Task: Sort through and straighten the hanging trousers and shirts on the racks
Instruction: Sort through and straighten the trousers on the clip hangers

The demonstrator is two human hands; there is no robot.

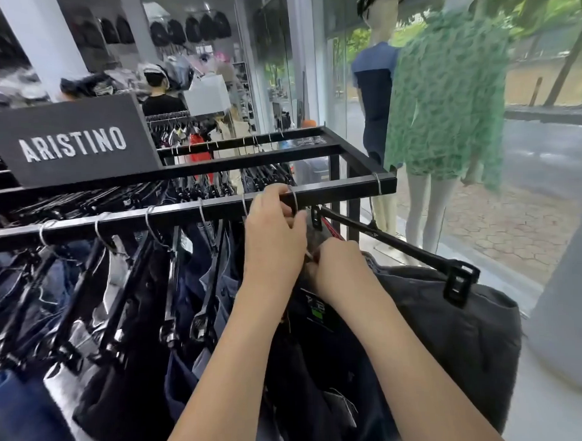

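A black metal rack [341, 187] carries a row of trousers [127, 292] on black clip hangers with silver hooks. My left hand [273, 234] reaches up to the front rail and curls its fingers round a silver hanger hook [294, 200]. My right hand [337, 268] sits just below, gripping the middle of that hanger, fingers hidden in the fabric. A black clip hanger [416, 252] juts out to the right with dark grey trousers [452, 330] clipped on it. Dark navy trousers [321, 367] hang under my forearms.
A black ARISTINO sign [72, 143] stands on the rack's top left. Two mannequins [443, 99] stand at the glass shopfront on the right. Another rack of clothes [187, 131] and shelves of caps lie behind. Light floor shows at lower right.
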